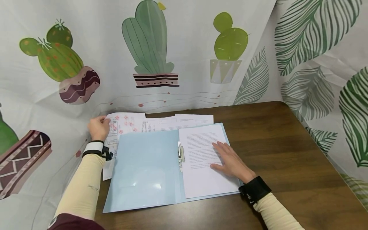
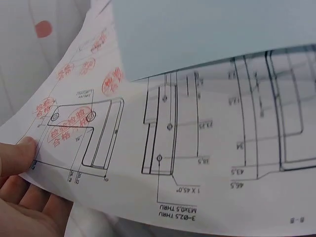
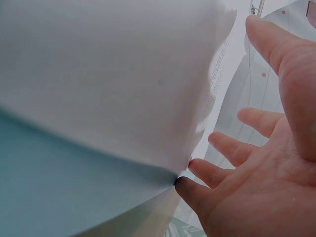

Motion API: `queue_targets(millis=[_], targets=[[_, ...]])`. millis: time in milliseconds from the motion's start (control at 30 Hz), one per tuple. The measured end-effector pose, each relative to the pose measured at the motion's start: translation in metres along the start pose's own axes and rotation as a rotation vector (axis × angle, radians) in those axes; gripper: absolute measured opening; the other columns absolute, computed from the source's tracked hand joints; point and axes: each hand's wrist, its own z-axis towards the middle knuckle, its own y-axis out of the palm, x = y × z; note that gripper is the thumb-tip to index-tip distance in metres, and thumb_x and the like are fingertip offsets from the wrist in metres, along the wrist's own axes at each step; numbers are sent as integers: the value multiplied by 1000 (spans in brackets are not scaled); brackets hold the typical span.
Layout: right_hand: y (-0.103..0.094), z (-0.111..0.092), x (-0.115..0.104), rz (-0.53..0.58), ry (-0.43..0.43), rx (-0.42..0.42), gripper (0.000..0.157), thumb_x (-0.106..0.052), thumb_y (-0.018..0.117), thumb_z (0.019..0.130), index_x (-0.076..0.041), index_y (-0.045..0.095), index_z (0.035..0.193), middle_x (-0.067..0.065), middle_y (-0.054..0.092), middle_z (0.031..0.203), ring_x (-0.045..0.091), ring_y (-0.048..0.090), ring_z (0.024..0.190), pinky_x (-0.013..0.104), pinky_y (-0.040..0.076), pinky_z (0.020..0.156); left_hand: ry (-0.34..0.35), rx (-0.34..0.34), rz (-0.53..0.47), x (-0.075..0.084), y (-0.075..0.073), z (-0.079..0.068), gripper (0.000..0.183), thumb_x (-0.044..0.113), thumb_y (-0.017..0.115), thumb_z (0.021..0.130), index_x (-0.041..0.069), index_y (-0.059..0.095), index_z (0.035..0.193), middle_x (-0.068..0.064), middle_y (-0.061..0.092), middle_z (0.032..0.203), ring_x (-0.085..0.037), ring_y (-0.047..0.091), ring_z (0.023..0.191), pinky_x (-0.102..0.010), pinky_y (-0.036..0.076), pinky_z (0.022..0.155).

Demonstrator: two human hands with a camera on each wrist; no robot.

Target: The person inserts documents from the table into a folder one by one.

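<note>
A light blue folder (image 1: pixel 146 169) lies spread open on the table, a metal clip (image 1: pixel 181 155) at its spine. White printed pages (image 1: pixel 201 179) rest on its right side. Over them is my right hand (image 1: pixel 234 164), fingers spread and fairly straight; whether the palm touches the page is hard to tell. At the back left, my left hand (image 1: pixel 98 127) pinches the edge of a technical drawing sheet (image 2: pixel 173 197) between thumb and fingers. Red stamps and line drawings mark this sheet, which bends up at that edge and runs partly beneath the folder's left cover.
More printed sheets (image 1: pixel 187 120) stick out behind the folder. The brown wooden table (image 1: pixel 270 143) extends to the right. A cactus-print curtain (image 1: pixel 189 38) hangs along its back edge, and a leaf-print cloth (image 1: pixel 313 64) borders the right side.
</note>
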Motion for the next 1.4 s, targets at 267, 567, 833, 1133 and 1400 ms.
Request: queue_targets(millis=[267, 567, 833, 1133, 1400], targets=[[0, 1, 0, -3, 1, -10, 88, -36, 82, 89, -8, 37, 159, 21, 29, 165, 46, 22, 152, 64, 24, 117, 124, 167, -20, 18, -17, 6, 19, 6, 66, 98, -5, 78, 106, -25, 75, 100, -41, 69, 93, -47, 48, 79], [0, 0, 1, 2, 8, -17, 88, -35, 82, 88, -8, 37, 159, 22, 29, 165, 46, 22, 152, 65, 23, 118, 215, 257, 3, 41, -35, 9, 18, 2, 64, 96, 1, 81, 101, -18, 77, 97, -39, 72, 94, -32, 44, 73], [1, 1, 2, -3, 1, -19, 88, -36, 81, 89, -8, 37, 159, 22, 29, 165, 47, 22, 152, 65, 23, 118, 354, 306, 0, 74, -53, 8, 19, 1, 64, 97, 3, 83, 96, -14, 78, 88, -6, 59, 67, -13, 29, 58], [0, 1, 1, -2, -3, -21, 88, -35, 81, 89, -7, 37, 159, 23, 29, 165, 47, 22, 152, 65, 23, 118, 486, 330, -80, 115, -72, 0, 17, 3, 66, 98, 1, 82, 96, -17, 77, 85, 9, 44, 60, -11, 25, 55], [-1, 1, 1, -3, -1, -21, 87, -36, 81, 89, -7, 37, 159, 23, 29, 165, 46, 23, 151, 64, 23, 118, 590, 347, -159, 138, -81, -2, 20, 6, 64, 99, 6, 84, 96, -12, 77, 82, 10, 47, 59, -12, 22, 50]])
